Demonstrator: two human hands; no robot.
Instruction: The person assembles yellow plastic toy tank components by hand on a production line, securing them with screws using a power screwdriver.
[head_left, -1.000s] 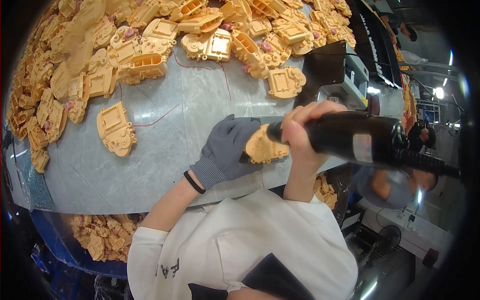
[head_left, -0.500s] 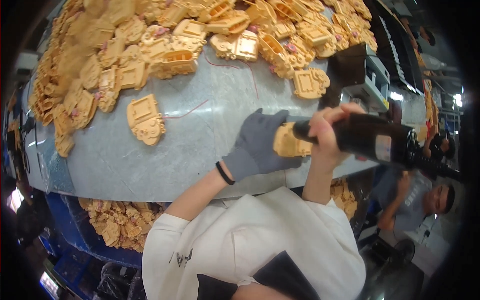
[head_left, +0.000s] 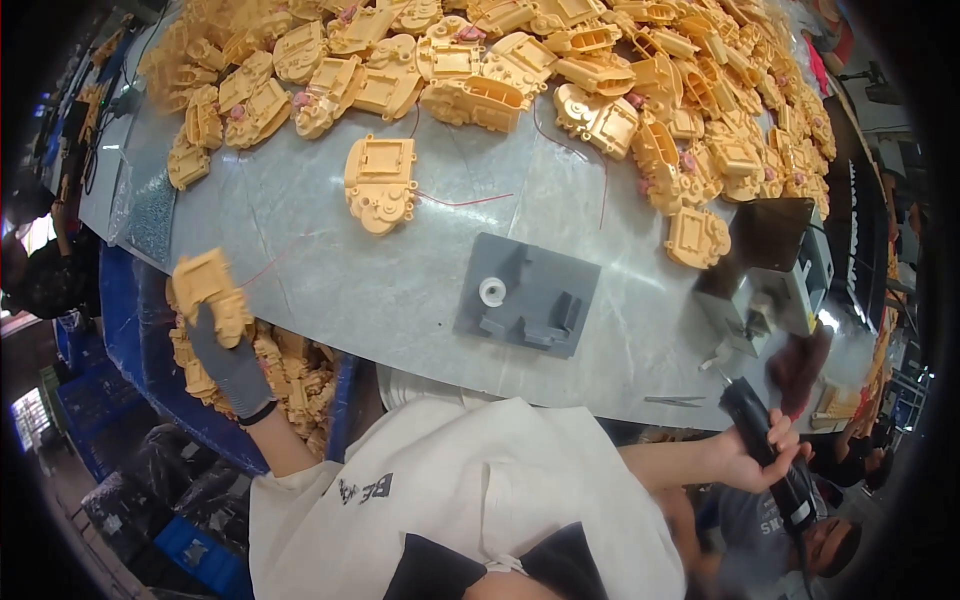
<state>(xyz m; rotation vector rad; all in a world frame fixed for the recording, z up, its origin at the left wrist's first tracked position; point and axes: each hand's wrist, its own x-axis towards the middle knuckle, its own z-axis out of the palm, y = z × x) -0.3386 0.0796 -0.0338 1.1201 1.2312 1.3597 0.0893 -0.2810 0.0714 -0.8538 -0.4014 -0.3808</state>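
Observation:
My left hand [head_left: 230,365], in a grey glove, grips a yellow plastic housing [head_left: 212,292] over the table's left front edge, above a blue bin [head_left: 140,345] of similar housings. At the right, my bare right hand [head_left: 760,455] is wrapped round a black electric screwdriver [head_left: 750,415], its bit pointing up and left. A dark grey fixture block [head_left: 520,262] with a white round post lies on the table between my hands, with no housing on it. Beyond it, a single yellow housing [head_left: 383,180] with a red wire lies on the grey tabletop.
Yellow housings [head_left: 590,75] are heaped along the far side of the table. A grey box-shaped device [head_left: 745,305] stands at the right, near tweezers [head_left: 675,401] on the front edge. Beyond my right arm is another person [head_left: 750,530]. A clear bag of small parts [head_left: 150,215] lies far left.
My left hand has carried a housing from the middle of the table to above the bin at left. The screwdriver has moved right and down, away from the fixture, which is uncovered now.

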